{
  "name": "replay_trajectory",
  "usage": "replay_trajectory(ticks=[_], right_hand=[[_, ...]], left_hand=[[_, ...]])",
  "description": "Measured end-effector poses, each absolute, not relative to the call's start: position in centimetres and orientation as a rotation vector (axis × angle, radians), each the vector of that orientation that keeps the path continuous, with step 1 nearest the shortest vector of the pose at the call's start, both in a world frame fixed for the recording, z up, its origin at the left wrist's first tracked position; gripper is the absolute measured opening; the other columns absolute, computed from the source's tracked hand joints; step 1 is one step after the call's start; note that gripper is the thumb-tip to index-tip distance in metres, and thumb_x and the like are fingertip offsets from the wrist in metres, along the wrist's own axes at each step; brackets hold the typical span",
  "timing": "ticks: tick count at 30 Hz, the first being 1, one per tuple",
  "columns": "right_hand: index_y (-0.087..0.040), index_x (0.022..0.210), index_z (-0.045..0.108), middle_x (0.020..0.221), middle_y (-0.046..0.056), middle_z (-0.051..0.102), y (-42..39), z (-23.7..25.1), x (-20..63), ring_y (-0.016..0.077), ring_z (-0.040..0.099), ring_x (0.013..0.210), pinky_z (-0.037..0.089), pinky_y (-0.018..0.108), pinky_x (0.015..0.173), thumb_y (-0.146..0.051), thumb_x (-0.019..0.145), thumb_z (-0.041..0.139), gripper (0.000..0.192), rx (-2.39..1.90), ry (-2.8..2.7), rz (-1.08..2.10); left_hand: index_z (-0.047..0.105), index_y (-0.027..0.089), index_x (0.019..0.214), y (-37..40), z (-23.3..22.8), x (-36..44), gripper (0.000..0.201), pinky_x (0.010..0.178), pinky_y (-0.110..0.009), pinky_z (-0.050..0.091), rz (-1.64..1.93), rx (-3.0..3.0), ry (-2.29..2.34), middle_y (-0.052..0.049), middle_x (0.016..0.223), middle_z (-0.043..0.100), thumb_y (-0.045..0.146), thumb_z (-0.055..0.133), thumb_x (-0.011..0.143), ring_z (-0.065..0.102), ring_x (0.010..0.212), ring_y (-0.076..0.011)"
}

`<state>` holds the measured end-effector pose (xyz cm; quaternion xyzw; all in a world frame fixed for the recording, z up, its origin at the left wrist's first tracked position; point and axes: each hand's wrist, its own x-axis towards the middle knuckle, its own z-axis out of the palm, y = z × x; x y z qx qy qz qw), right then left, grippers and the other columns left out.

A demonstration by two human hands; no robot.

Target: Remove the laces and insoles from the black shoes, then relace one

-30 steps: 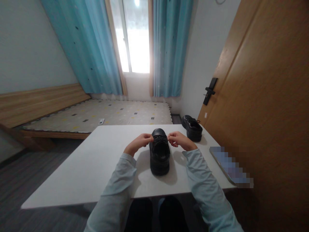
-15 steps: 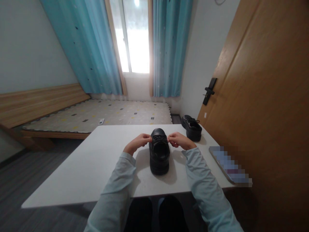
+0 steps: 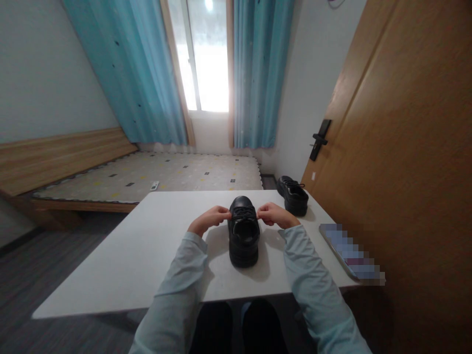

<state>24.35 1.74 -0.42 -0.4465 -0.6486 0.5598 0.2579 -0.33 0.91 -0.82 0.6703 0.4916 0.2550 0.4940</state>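
Observation:
A black lace-up shoe (image 3: pixel 244 253) stands upright on the white table (image 3: pixel 147 255), its toe pointing away from me. Across its tongue the black shoelace (image 3: pixel 244 215) forms what looks like a knot or bow. My left hand (image 3: pixel 212 219) pinches the lace at the shoe's left side, fingers closed. On the other side, my right hand (image 3: pixel 275 215) is closed in a pinch on the lace too. The fingertips hide the lace ends. A matching black shoe (image 3: pixel 295 199) rests at the table's far right corner.
A tablet-like device (image 3: pixel 350 253), its screen blurred out, lies along the table's right edge. Beyond the table is a bed with a patterned mattress (image 3: pixel 184 172) and a small white remote (image 3: pixel 155 186). A wooden door (image 3: pixel 398 147) stands close on the right.
My hands have barely moved, shifting very slightly downward. The lace over the shoe's tongue now lies more visibly across the opening, with a knot-like shape in the middle.

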Motion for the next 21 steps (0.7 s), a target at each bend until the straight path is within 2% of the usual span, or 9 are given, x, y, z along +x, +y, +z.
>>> replay_trajectory(ticks=[8,14,21], right_hand=[[-0.015,0.057,0.052,0.039,-0.008,0.04,1.7,-0.3,24.3,0.0043,0.034,0.036,0.021,0.018,0.035,-0.021,0.063,0.058,0.011,-1.192,-1.761,1.53],[-0.014,0.076,0.058,0.049,-0.006,0.048,1.3,0.3,24.2,0.0061,0.043,0.042,0.03,0.017,0.038,-0.024,0.066,0.062,0.015,-1.143,-1.701,1.45],[-0.016,0.083,0.053,0.049,-0.008,0.047,1.5,0.9,23.5,0.0069,0.042,0.04,0.034,0.019,0.038,-0.031,0.068,0.06,0.022,-1.037,-1.552,1.134]], left_hand=[[0.057,0.016,0.067,0.6,-0.6,-0.2,0.029,0.051,-0.021,0.029,0.655,1.632,1.169,0.003,0.06,0.045,0.045,0.059,0.066,0.039,0.056,-0.0099],[0.06,0.015,0.076,1.0,-0.3,-0.1,0.029,0.051,-0.02,0.031,0.94,1.551,1.185,0.004,0.061,0.043,0.043,0.056,0.069,0.039,0.054,-0.0081],[0.061,0.014,0.078,1.9,-1.1,-0.2,0.027,0.054,-0.02,0.038,1.172,1.351,1.317,-0.002,0.072,0.058,0.038,0.058,0.068,0.053,0.059,-0.0092]])
